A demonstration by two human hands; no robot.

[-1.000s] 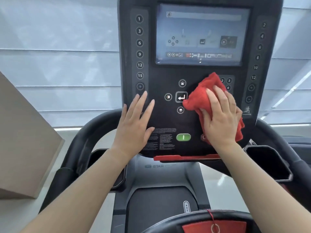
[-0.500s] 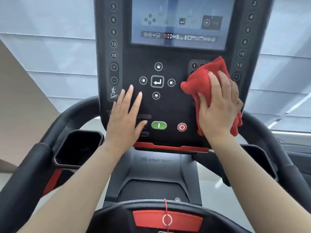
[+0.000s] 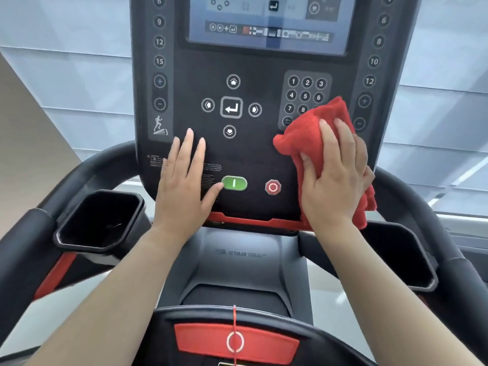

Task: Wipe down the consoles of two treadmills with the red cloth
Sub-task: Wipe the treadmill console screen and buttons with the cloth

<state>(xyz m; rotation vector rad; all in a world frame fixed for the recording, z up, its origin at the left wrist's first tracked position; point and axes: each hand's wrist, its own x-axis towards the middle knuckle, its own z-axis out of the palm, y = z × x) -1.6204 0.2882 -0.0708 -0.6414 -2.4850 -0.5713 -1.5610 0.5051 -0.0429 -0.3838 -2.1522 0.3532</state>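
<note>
- At the lower right corner of the console [image 3: 248, 154], your right hand [image 3: 335, 178] presses the red cloth [image 3: 309, 133] flat against the panel, with the grip spread wide over the bunched fabric and the thumb tucked at its left edge.
- The cloth covers the bottom right of the number keypad [image 3: 305, 95], and its lower folds hang past the console's bottom edge on the right side.
- Your left hand [image 3: 184, 186] lies open on the lower left of the console, fingers together and flat, holding nothing; its thumb touches the left end of the green start button [image 3: 234, 183].
- Judging by where the cloth sits, you are in the middle of wiping this console's lower right area; whether the screen [image 3: 266, 22], the arrow keys [image 3: 231, 107] and the left button column [image 3: 159, 62] have already been covered cannot be told from this view.
- The red stop button [image 3: 272, 187] sits just left of the cloth, apart from it, so that strip along the bottom edge is a likely next pass.
- Only one treadmill shows here, so you cannot tell if this is the first or the second; at best, part of one console remains, and perhaps a whole second machine.
</note>
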